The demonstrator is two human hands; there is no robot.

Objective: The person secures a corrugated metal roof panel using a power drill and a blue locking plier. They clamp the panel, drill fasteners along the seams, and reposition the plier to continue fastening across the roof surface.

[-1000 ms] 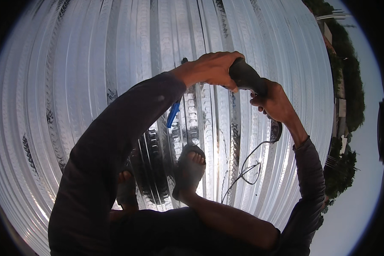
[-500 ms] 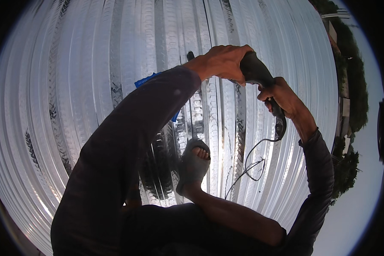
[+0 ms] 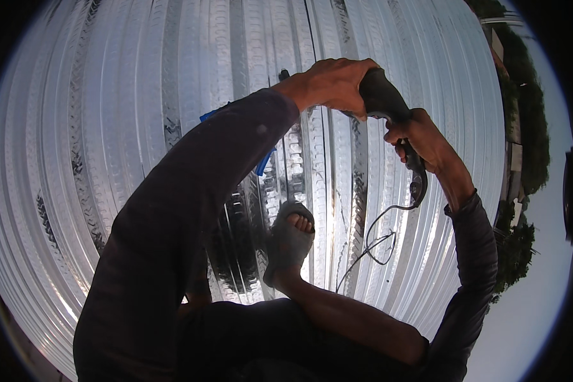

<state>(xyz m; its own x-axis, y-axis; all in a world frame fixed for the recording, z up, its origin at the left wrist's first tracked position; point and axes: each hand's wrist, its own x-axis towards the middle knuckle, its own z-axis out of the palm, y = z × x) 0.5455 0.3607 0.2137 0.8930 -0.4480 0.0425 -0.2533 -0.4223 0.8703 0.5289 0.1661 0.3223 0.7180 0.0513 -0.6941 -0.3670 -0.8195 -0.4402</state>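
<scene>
I hold a black corded power drill (image 3: 383, 95) above the shiny ribbed metal sheeting. My left hand (image 3: 334, 83) wraps round the front part of its body, hiding the tip. Lower down and to the right, my right hand (image 3: 423, 137) is closed round the handle, fingers curled near the trigger. From the handle's end the black cord (image 3: 377, 223) drops and loops over the ribs.
Ribbed metal sheeting (image 3: 127, 95), marked with dark prints, spreads all round me. My foot in a grey slide sandal (image 3: 291, 242) stands on it. A blue thing (image 3: 265, 163) shows partly beneath my left forearm. Trees (image 3: 527, 114) lie beyond the sheeting's right edge.
My left hand and the top of the drill have shifted slightly up in the picture. My right hand has risen a little; both grips stay the same.
</scene>
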